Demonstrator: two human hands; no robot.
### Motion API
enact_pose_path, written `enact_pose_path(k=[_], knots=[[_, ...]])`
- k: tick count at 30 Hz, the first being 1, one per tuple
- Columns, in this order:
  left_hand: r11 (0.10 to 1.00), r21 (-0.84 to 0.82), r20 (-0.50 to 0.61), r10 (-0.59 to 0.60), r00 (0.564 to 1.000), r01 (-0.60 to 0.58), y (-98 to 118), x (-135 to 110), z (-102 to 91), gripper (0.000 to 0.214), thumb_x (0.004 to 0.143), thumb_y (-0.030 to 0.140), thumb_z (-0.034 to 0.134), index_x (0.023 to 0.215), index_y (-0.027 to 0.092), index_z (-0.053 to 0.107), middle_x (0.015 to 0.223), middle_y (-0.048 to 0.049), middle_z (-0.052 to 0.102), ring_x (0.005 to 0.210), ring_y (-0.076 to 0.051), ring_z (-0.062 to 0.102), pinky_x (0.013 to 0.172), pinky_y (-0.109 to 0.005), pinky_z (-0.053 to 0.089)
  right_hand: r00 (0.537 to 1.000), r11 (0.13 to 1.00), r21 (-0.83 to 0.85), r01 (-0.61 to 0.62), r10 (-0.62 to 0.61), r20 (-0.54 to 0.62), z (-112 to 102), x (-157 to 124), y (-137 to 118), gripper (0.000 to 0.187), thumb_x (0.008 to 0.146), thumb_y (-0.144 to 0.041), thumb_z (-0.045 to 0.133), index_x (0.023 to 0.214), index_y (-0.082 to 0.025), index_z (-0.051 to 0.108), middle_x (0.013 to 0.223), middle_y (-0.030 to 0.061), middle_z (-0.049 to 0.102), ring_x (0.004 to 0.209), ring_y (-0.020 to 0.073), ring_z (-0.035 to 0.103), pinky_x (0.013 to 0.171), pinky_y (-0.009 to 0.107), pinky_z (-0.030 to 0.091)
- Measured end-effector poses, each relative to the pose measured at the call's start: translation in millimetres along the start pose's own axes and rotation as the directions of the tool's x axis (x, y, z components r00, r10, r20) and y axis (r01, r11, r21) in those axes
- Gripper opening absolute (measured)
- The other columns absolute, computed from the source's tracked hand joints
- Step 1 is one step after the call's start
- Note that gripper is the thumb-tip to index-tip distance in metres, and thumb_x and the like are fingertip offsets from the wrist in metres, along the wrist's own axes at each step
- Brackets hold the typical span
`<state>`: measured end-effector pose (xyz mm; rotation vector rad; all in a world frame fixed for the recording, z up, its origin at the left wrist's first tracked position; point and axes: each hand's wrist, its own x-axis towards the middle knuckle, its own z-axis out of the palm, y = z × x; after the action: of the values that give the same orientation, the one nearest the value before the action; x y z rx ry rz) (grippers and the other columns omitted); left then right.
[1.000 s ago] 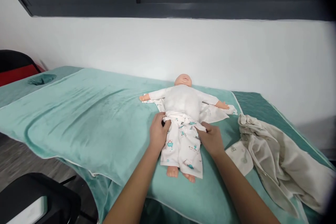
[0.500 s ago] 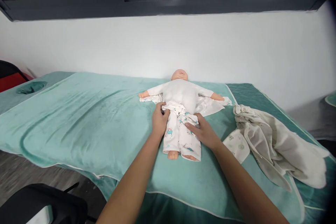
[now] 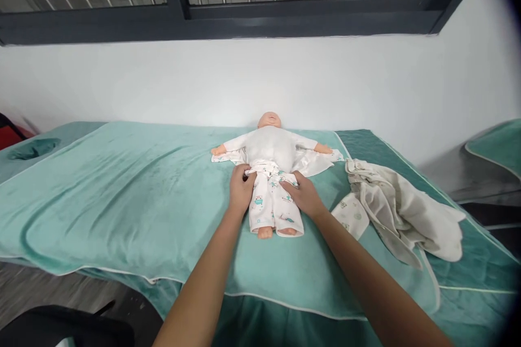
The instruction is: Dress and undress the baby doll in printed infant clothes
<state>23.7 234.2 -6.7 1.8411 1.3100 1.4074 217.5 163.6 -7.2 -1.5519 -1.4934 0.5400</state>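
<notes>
A baby doll (image 3: pixel 269 146) lies on its back with both arms spread, its head toward the wall. It wears a white long-sleeved top, and white printed pants (image 3: pixel 277 206) cover its legs, with the feet showing at the cuffs. A printed cloth garment (image 3: pixel 311 161) is spread open beneath its torso and arms. My left hand (image 3: pixel 241 191) pinches the pants' waist at the left hip. On the other hip, my right hand (image 3: pixel 304 195) grips the pants' side, thumb on top; its other fingers are partly hidden.
A green blanket (image 3: pixel 122 195) with a pale edge covers the bed. Crumpled cream-coloured clothes (image 3: pixel 401 206) lie to the right of the doll. Behind stands a white wall (image 3: pixel 163 81) below a dark-framed window (image 3: pixel 228 24). A black chair (image 3: pixel 65 325) is at the lower left.
My right hand has moved up along the pants toward the waist, and the fabric there looks less bunched. My left hand keeps its hold at the hip. The camera view has shifted slightly.
</notes>
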Motion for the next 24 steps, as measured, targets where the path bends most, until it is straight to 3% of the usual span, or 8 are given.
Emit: enact_pose_path(k=[3,8,12,19,24], knots=[[1.000,0.010,0.037,0.020,0.999,-0.021,5,-15,-9.2,0.009,0.085,0.024,0.055,0.086,0.020,0.063,0.108,-0.0057,0.063,0.106,-0.019,0.058,0.097,-0.035,0.044,1.000,1.000,-0.002,0.008,-0.008,-0.013,0,0,-2,0.036,0.085,-0.056,0.054,0.074,-0.024,0.043,0.068,-0.0040,0.049,0.068,0.0163,0.044,0.063,0.029,0.034],[0.986,0.101,0.124,0.117,0.985,-0.130,16,-69,-34.3,0.014,0.088,0.025,0.055,0.076,0.021,0.061,0.125,-0.0067,0.061,0.119,-0.023,0.055,0.103,-0.040,0.042,0.999,0.999,0.001,0.034,-0.034,-0.024,0,0,1,0.025,0.082,-0.046,0.055,0.075,-0.023,0.048,0.070,-0.0031,0.052,0.069,0.0164,0.046,0.065,0.029,0.035],[0.977,0.150,0.139,0.129,0.982,-0.150,18,-99,-44.9,0.010,0.088,0.023,0.056,0.079,0.022,0.061,0.130,-0.0065,0.061,0.121,-0.024,0.054,0.102,-0.042,0.043,0.999,0.999,0.014,0.031,-0.031,-0.024,0,1,4,0.017,0.075,-0.037,0.060,0.082,-0.023,0.053,0.074,-0.0030,0.056,0.069,0.0162,0.046,0.068,0.029,0.036],[0.981,0.148,0.127,0.107,0.986,-0.126,11,-91,-38.7,0.006,0.087,0.024,0.057,0.090,0.022,0.061,0.128,-0.0077,0.060,0.122,-0.025,0.052,0.104,-0.043,0.042,0.995,0.999,0.043,-0.017,0.021,-0.101,-2,-17,-2,0.020,0.076,-0.035,0.062,0.089,-0.022,0.055,0.079,-0.0024,0.058,0.070,0.0156,0.047,0.068,0.028,0.037],[0.990,0.119,0.067,0.062,0.996,-0.070,7,-75,-31.0,0.027,0.088,0.029,0.057,0.113,0.021,0.056,0.119,-0.0085,0.060,0.114,-0.023,0.054,0.101,-0.041,0.044,0.996,0.993,0.103,-0.054,0.061,-0.069,-3,-55,-11,0.027,0.085,-0.048,0.058,0.087,-0.022,0.057,0.072,-0.0038,0.055,0.067,0.0149,0.047,0.064,0.027,0.038]])
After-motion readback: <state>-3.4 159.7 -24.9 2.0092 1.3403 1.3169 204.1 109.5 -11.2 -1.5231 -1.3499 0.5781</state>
